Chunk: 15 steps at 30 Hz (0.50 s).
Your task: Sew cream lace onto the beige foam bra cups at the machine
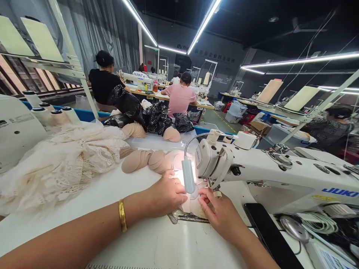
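Observation:
My left hand is at the sewing machine's needle area, its fingers closed on a pale pink fabric piece. Across from it, my right hand has thumb and index finger pinched together close below the machine head; what they hold, if anything, is too small to make out. A lit grey lamp on a bendy neck hangs between my hands and partly hides the sewing spot. The white JUKI sewing machine reaches in from the right. Behind my left hand lie overlapping beige round pads.
Cream lace fabric is heaped on the left of the white table. A black phone lies at the right, near coiled cable. Black plastic bags stand behind the pads. Co-workers sit at machines farther back.

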### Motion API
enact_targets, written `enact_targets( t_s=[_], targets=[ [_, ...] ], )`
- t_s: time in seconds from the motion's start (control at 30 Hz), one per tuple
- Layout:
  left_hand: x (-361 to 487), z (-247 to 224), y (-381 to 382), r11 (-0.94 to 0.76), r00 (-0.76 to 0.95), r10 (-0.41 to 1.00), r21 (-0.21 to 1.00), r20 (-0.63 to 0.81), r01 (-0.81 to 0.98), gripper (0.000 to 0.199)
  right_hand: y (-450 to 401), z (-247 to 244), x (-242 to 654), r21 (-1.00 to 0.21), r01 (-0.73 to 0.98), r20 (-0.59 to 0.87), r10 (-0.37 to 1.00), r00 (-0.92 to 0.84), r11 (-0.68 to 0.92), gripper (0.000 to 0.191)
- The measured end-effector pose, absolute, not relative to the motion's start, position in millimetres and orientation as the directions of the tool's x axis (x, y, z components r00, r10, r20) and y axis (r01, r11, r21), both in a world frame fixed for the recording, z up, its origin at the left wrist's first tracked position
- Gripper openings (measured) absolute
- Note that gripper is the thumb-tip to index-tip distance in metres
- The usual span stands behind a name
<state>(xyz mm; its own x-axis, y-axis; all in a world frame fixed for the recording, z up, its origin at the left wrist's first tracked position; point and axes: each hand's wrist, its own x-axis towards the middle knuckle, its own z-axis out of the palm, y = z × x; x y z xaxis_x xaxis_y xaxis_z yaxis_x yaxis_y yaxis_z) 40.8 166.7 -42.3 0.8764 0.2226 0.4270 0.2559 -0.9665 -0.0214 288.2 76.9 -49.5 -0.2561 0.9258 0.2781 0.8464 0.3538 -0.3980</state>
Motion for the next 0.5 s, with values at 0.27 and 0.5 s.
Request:
enact_targets(
  t_s=[0.27,0.5],
  targets=[
    [39,-44,150,-0.978,0.903,0.191,-0.001,0.385,0.207,0.014,73,-41,280,-0.386,0.754,0.224,0.847,-0.482,0.532,0.023],
    [43,-50,155,-0.968,0.889,0.210,-0.038,0.406,0.247,0.016,77,-49,281,-0.363,0.770,0.273,0.850,-0.450,0.525,0.024]
  ],
)
